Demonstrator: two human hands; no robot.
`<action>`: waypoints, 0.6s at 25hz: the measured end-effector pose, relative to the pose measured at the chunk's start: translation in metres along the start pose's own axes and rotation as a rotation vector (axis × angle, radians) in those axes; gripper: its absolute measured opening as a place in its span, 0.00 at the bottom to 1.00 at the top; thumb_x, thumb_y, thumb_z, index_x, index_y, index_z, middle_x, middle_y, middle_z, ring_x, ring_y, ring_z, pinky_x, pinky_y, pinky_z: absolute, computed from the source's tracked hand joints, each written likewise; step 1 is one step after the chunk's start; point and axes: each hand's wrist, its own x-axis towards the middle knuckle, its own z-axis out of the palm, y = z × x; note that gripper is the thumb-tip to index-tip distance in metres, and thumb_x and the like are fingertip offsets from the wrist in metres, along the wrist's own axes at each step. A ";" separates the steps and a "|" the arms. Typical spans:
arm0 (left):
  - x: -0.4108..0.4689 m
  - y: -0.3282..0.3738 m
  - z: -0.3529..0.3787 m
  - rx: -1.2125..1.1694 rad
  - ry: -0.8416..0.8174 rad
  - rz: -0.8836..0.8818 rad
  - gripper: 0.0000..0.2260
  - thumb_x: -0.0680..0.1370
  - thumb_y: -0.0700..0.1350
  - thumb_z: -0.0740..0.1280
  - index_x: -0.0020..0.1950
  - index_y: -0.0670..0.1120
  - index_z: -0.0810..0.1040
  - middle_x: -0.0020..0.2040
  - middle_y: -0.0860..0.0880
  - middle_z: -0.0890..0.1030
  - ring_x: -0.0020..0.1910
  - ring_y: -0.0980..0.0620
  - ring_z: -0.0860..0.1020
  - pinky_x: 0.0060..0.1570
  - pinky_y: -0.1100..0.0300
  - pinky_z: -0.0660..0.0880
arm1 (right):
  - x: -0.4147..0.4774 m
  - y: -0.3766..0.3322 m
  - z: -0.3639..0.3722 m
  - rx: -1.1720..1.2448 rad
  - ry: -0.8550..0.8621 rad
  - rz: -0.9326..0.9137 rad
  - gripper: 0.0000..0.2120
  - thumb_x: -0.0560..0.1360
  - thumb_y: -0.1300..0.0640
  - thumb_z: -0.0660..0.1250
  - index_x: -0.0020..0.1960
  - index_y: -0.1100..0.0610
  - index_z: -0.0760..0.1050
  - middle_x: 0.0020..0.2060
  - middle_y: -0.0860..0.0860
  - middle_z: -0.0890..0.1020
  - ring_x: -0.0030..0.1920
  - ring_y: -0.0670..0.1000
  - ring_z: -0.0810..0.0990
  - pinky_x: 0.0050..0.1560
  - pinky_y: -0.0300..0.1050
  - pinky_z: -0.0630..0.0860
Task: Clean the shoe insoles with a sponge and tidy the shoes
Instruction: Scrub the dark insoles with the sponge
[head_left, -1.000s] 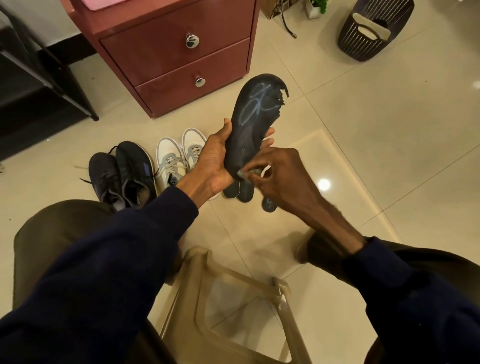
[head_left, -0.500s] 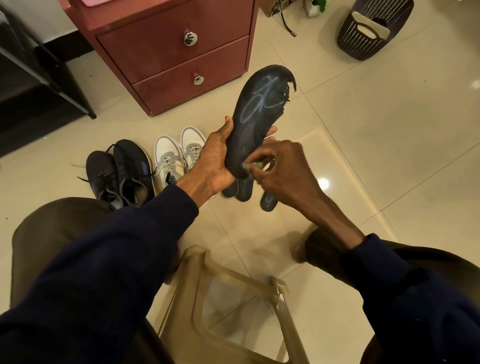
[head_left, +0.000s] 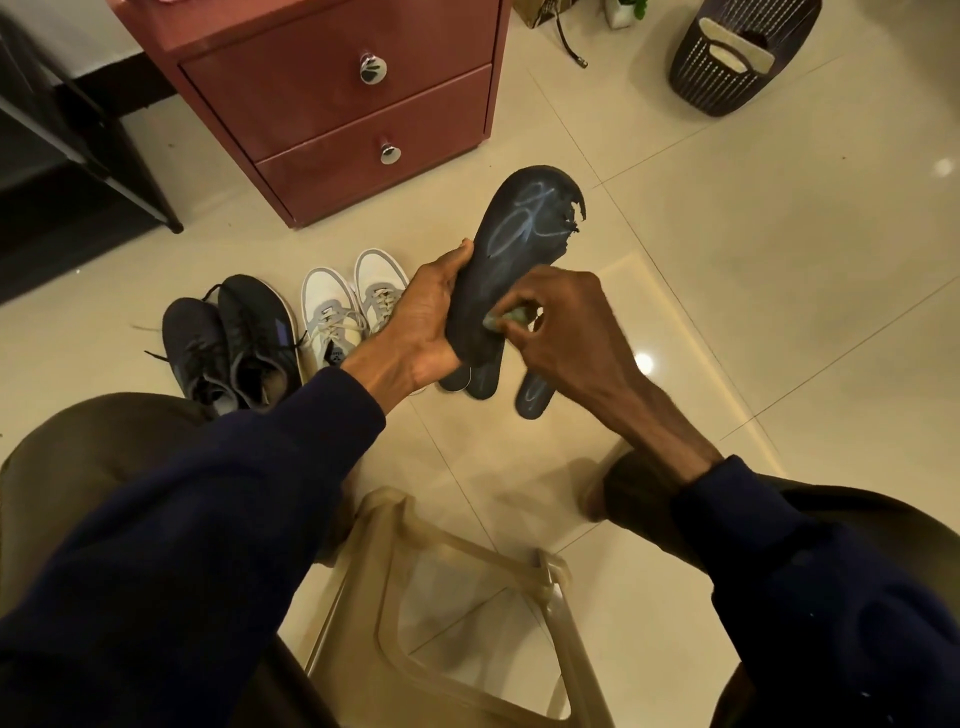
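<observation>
My left hand grips a dark insole by its heel half, toe end pointing up and away; the toe edge is torn and pale streaks mark its surface. My right hand pinches a small greenish sponge against the insole's lower part. Other dark insoles lie on the tiled floor under my hands, partly hidden. A pair of dark sneakers and a pair of white-grey sneakers stand side by side on the floor to the left.
A red-brown drawer cabinet stands behind the shoes. A dark slotted basket sits at the far right, a black rack at the left. A translucent plastic stool is between my knees.
My right hand with the sponge has moved slightly up along the insole's lower part. The insole has shifted a little in my left hand's grip.
</observation>
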 end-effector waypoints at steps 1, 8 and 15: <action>0.000 -0.001 0.002 0.012 0.005 0.006 0.16 0.86 0.51 0.58 0.61 0.42 0.80 0.53 0.42 0.86 0.49 0.46 0.85 0.48 0.52 0.83 | 0.003 0.008 -0.003 -0.065 0.074 0.031 0.04 0.72 0.59 0.78 0.46 0.54 0.86 0.42 0.49 0.84 0.42 0.48 0.80 0.43 0.49 0.81; 0.001 0.000 -0.003 0.045 0.014 -0.059 0.15 0.82 0.49 0.60 0.61 0.41 0.78 0.51 0.42 0.81 0.46 0.46 0.81 0.49 0.56 0.79 | -0.008 -0.010 0.001 0.111 -0.132 -0.052 0.05 0.72 0.60 0.78 0.48 0.55 0.86 0.42 0.47 0.84 0.41 0.43 0.81 0.45 0.41 0.80; 0.001 -0.001 -0.001 -0.006 -0.050 -0.060 0.22 0.82 0.48 0.58 0.73 0.38 0.71 0.64 0.38 0.80 0.59 0.43 0.80 0.65 0.52 0.74 | -0.006 0.000 0.001 0.066 -0.042 -0.046 0.08 0.71 0.62 0.79 0.50 0.57 0.87 0.44 0.51 0.85 0.44 0.49 0.82 0.46 0.44 0.80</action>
